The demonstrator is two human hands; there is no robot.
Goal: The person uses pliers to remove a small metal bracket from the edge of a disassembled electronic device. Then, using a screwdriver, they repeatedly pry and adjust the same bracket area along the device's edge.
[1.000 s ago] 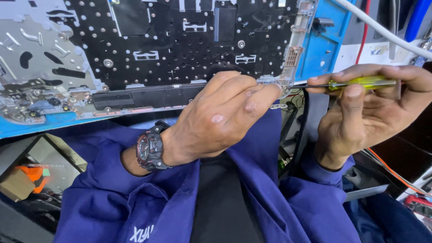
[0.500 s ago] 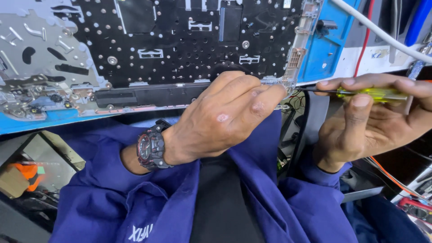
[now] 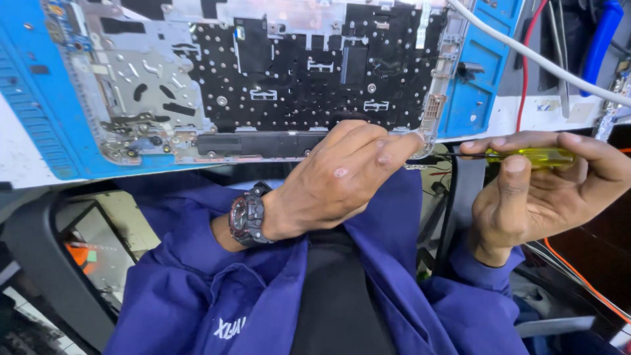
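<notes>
An opened laptop case point(image 3: 263, 72), its inner side up with a black perforated keyboard backing and a silver metal plate, lies on a blue mat point(image 3: 480, 85). My left hand point(image 3: 342, 177), with a dark wristwatch point(image 3: 248, 217), rests on the case's near right corner, fingers pinching at its edge. My right hand point(image 3: 545, 190) holds a yellow-handled screwdriver point(image 3: 532, 156) level, its thin shaft pointing left toward that corner by my left fingertips. What lies under the fingertips is hidden.
A white cable point(image 3: 545, 62) and a red wire point(image 3: 526, 59) cross the bench at the upper right, next to a blue tool handle point(image 3: 601, 39). Orange wires point(image 3: 578, 276) hang at the lower right. My blue jacket point(image 3: 263, 296) fills the bottom.
The view has shifted, so the case sits lower and more to the right in frame. My right hand with the screwdriver has dropped slightly; both hands stay at the same corner.
</notes>
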